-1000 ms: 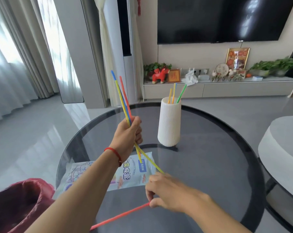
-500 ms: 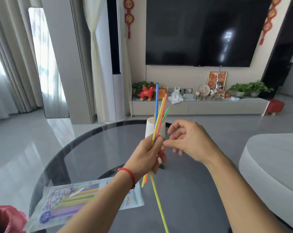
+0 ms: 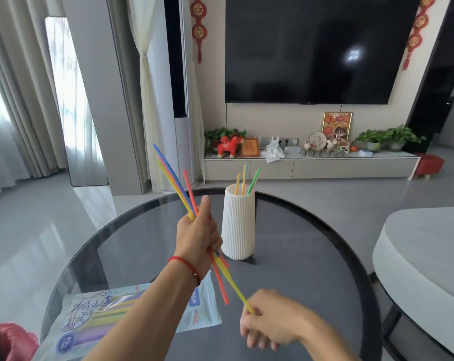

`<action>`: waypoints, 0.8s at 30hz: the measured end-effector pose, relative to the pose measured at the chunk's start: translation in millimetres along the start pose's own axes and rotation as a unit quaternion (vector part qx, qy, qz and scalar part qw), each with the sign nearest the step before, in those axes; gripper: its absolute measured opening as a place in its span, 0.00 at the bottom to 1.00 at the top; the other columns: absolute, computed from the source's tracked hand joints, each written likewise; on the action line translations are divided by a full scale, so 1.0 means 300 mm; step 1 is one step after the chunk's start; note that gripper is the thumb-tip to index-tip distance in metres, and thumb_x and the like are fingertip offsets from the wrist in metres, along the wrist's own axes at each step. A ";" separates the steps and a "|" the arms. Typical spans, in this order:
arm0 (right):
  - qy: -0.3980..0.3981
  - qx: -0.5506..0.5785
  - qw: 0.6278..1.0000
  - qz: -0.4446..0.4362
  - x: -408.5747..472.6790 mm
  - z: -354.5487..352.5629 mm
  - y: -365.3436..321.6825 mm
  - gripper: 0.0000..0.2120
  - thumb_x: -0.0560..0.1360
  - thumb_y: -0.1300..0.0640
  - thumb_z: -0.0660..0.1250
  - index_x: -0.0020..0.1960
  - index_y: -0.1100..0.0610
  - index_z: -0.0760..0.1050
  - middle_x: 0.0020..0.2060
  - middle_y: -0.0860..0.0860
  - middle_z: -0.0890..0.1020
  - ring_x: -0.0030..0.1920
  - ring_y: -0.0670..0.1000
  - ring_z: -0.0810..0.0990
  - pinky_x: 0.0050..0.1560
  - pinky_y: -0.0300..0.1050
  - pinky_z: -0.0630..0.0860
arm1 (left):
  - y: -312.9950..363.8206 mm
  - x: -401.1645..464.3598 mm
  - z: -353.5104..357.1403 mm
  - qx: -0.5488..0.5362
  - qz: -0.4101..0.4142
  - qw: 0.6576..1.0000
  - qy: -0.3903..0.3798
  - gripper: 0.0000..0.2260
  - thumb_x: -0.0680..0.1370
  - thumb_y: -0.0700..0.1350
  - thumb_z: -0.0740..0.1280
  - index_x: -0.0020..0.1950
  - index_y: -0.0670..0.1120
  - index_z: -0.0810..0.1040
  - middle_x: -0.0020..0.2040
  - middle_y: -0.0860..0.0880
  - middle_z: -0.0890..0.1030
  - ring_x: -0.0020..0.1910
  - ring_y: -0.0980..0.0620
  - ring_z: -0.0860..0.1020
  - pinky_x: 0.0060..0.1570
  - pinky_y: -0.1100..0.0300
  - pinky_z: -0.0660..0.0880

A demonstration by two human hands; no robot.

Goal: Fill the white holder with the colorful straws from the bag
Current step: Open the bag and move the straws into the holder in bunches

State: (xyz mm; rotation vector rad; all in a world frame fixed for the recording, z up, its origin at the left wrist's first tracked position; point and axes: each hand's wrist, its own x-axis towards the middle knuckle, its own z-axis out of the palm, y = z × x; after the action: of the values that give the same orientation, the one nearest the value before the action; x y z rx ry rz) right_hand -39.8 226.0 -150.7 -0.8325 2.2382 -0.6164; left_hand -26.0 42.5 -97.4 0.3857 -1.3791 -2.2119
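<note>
A white ribbed holder (image 3: 238,225) stands upright on the round dark glass table (image 3: 299,269), with three straws (image 3: 244,179) poking out of its top. My left hand (image 3: 198,234) is raised just left of the holder, shut on a bundle of colorful straws (image 3: 175,182) that slants up to the left. One yellow straw (image 3: 233,287) runs down from the bundle. My right hand (image 3: 266,320), low and blurred, pinches its bottom end. The straw bag (image 3: 95,316) lies flat on the table under my left forearm, with more straws inside.
A red cloth object (image 3: 7,342) sits at the bottom left corner. A pale rounded seat or table (image 3: 424,256) stands close on the right. Behind are a TV cabinet (image 3: 312,165) with ornaments, a wall television and curtains.
My left hand tilted the bundle back to the left, away from the holder. My right hand dropped from beside the bundle's top to the lower end of the yellow straw.
</note>
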 end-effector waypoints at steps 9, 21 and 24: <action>0.133 0.495 0.859 -0.008 0.038 0.049 -0.039 0.16 0.73 0.56 0.70 0.58 0.64 0.79 0.52 0.66 0.85 0.50 0.60 0.88 0.57 0.52 0.85 | -0.058 -0.031 -0.009 -0.041 0.000 0.999 0.029 0.25 0.78 0.55 0.67 0.29 0.52 0.56 0.24 0.52 0.55 0.22 0.51 0.53 0.22 0.62 0.55; 0.120 0.803 0.583 0.011 0.119 0.092 -0.085 0.30 0.85 0.38 0.52 0.70 0.60 0.76 0.61 0.64 0.86 0.63 0.63 0.84 0.65 0.60 0.77 | -0.229 -0.148 0.056 0.044 -0.033 0.997 -0.050 0.24 0.78 0.51 0.68 0.29 0.51 0.59 0.26 0.49 0.55 0.23 0.50 0.54 0.23 0.61 0.58; 0.291 0.602 0.743 0.009 0.111 0.057 -0.081 0.24 0.79 0.40 0.59 0.62 0.56 0.80 0.59 0.56 0.86 0.62 0.55 0.83 0.62 0.54 0.79 | -0.238 -0.133 0.044 0.140 -0.006 0.987 -0.073 0.25 0.79 0.53 0.67 0.25 0.51 0.61 0.23 0.51 0.59 0.21 0.50 0.58 0.23 0.60 0.59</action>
State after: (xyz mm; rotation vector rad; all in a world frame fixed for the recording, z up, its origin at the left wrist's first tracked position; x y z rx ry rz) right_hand -37.5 182.6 -161.2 0.1095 1.6668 -2.1928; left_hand -18.0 100.2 -156.2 0.3352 -1.7785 -2.0937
